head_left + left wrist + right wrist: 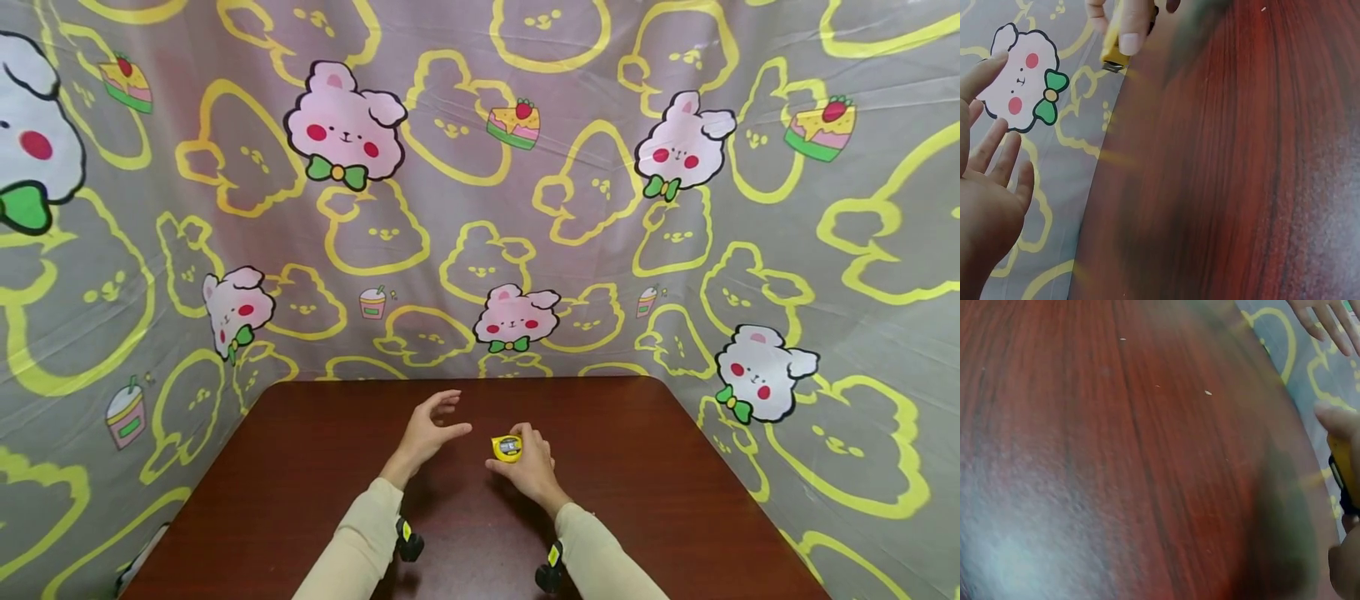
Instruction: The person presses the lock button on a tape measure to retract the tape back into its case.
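Note:
A yellow and black tape measure point(507, 448) is gripped by my right hand point(534, 468), thumb on the near side and fingers round the far side. Its metal end hook point(1114, 66) shows at the lower tip of the case in the left wrist view. Only part of the tape measure point(1342, 469) enters the right wrist view, at the right edge. To its left, my left hand point(427, 432) is held above the table with the thumb and fingers spread apart, holding nothing. The left palm point(988, 219) faces the tape measure.
The dark red-brown wooden table point(315, 467) lies below both hands. A grey curtain point(450, 183) with yellow outlines and rabbit figures encloses its back and sides. Small black wrist cameras sit under the left sleeve point(360, 533) and the right sleeve point(600, 550).

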Demonstrator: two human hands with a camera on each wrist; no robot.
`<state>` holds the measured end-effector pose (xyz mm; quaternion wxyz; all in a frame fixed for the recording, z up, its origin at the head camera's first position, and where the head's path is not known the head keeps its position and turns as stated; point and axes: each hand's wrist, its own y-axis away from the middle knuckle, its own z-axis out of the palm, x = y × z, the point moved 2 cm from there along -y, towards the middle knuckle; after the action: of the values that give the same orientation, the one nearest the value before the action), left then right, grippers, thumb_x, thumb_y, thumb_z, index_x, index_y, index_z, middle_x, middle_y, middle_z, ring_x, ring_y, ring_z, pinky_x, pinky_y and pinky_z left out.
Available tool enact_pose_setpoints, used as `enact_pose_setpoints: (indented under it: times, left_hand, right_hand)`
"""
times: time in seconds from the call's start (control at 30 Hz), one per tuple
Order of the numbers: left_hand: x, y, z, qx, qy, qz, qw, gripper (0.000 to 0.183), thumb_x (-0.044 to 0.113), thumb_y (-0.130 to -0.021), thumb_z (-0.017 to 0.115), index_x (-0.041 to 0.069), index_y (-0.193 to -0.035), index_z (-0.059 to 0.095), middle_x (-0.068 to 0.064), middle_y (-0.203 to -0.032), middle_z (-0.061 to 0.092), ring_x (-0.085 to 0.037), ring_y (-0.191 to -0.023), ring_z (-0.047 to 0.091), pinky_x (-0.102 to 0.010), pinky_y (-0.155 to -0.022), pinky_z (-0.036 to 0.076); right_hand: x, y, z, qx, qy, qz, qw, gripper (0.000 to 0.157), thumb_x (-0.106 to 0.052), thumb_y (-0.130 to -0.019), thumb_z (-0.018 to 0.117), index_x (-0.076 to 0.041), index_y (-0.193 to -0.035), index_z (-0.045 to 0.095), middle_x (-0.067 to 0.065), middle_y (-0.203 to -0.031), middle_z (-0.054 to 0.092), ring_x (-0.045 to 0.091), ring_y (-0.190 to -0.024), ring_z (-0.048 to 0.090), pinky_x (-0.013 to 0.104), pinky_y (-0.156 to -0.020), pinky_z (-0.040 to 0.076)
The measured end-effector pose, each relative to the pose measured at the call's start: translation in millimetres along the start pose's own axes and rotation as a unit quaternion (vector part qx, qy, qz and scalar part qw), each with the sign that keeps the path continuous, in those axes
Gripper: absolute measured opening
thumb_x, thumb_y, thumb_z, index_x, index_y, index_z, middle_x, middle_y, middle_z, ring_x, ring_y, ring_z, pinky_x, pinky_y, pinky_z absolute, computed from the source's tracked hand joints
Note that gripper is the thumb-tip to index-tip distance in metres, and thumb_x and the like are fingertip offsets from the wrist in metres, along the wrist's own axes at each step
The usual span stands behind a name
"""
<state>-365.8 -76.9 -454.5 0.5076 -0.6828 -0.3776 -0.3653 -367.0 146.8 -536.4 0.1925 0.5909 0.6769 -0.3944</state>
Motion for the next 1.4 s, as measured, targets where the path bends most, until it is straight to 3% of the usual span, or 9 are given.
enact_pose_setpoints:
  times: [0.33,0.47,0.77,0.97,1.13,1.4]
  left_hand:
    - [0.0,4.5,-0.6,0.004,-0.007,-0.009,0.9999,0.065,0.001,-0.083,0.085,-0.001,-0.142,0.058,-0.022,-0.138,0.058,-0.044,-0.126,0.054,-0.064,-0.102,0.039]
    - [-3.7,3.9,-1.2,-0.006,-0.002,-0.012,0.9999,0.064,0.002,-0.083,0.086,-0.001,-0.141,0.058,-0.023,-0.136,0.059,-0.045,-0.125,0.053,-0.064,-0.101,0.04]
    - [-41.9,-9.8,1.6,0.001,-0.004,-0.019,0.9998,0.065,0.002,-0.082,0.087,0.004,-0.141,0.06,-0.017,-0.135,0.061,-0.041,-0.124,0.055,-0.064,-0.1,0.04]
    - [-46.7,-9.1,0.1,0.002,-0.006,-0.015,0.9999,0.063,0.009,-0.083,0.089,0.009,-0.14,0.062,-0.012,-0.132,0.063,-0.034,-0.121,0.058,-0.065,-0.1,0.04]
    - [-47.9,-6.9,-2.7,-0.002,-0.009,-0.009,0.9999,0.065,0.015,-0.084,0.089,0.01,-0.141,0.06,-0.012,-0.134,0.062,-0.036,-0.122,0.057,-0.067,-0.101,0.039]
    - [-56.8,3.8,-9.7,0.017,0.015,-0.028,0.9994,0.069,0.009,-0.081,0.09,0.014,-0.143,0.059,-0.01,-0.131,0.062,-0.034,-0.122,0.057,-0.068,-0.103,0.036]
  right_hand:
    - [5.8,5.2,6.6,0.004,0.056,0.052,0.997,0.068,-0.043,-0.071,0.096,-0.016,-0.118,0.055,0.006,-0.106,0.055,0.035,-0.104,0.047,0.058,-0.084,0.035]
    - [8.8,7.4,8.2,0.001,0.068,0.052,0.996,0.069,-0.044,-0.07,0.096,-0.015,-0.118,0.055,0.006,-0.104,0.056,0.035,-0.102,0.049,0.058,-0.084,0.035]
    - [11.9,10.7,11.9,0.012,0.079,0.047,0.996,0.071,-0.044,-0.069,0.096,-0.015,-0.118,0.054,0.006,-0.102,0.056,0.034,-0.098,0.05,0.058,-0.085,0.034]
    - [10.9,12.1,12.3,0.014,0.081,0.046,0.996,0.071,-0.043,-0.068,0.097,-0.015,-0.118,0.054,0.007,-0.102,0.057,0.035,-0.097,0.05,0.059,-0.086,0.035]
    - [8.9,12.8,14.0,0.026,0.082,0.045,0.995,0.072,-0.042,-0.068,0.097,-0.014,-0.117,0.054,0.008,-0.102,0.057,0.036,-0.097,0.051,0.06,-0.087,0.034]
    - [9.5,17.5,21.2,0.014,0.077,0.046,0.996,0.073,-0.046,-0.068,0.097,-0.014,-0.119,0.054,0.007,-0.101,0.057,0.033,-0.098,0.051,0.058,-0.088,0.035]
